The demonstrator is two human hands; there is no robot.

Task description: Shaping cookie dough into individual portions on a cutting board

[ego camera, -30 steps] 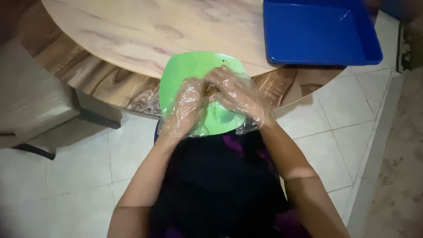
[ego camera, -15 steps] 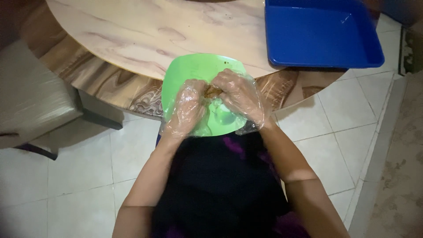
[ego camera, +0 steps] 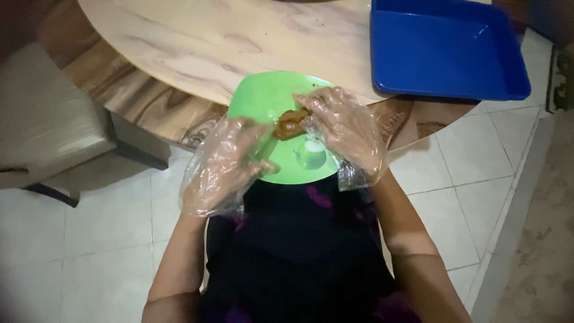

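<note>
At the bottom centre of the frame I see a dark garment with purple patches point(ego camera: 299, 251), both bare forearms rising from it. My left hand point(ego camera: 224, 164), in a loose clear plastic glove, sits left of centre, fingers half curled and empty, resting at the edge of a green plate point(ego camera: 263, 98). My right hand point(ego camera: 347, 128), gloved the same, pinches a brown lump of food point(ego camera: 291, 124) over the plate's middle. Beyond lies a round wooden table point(ego camera: 197, 42); a blue tray point(ego camera: 442, 51) fills the upper right, a grey chair point(ego camera: 48, 119) the left.
</note>
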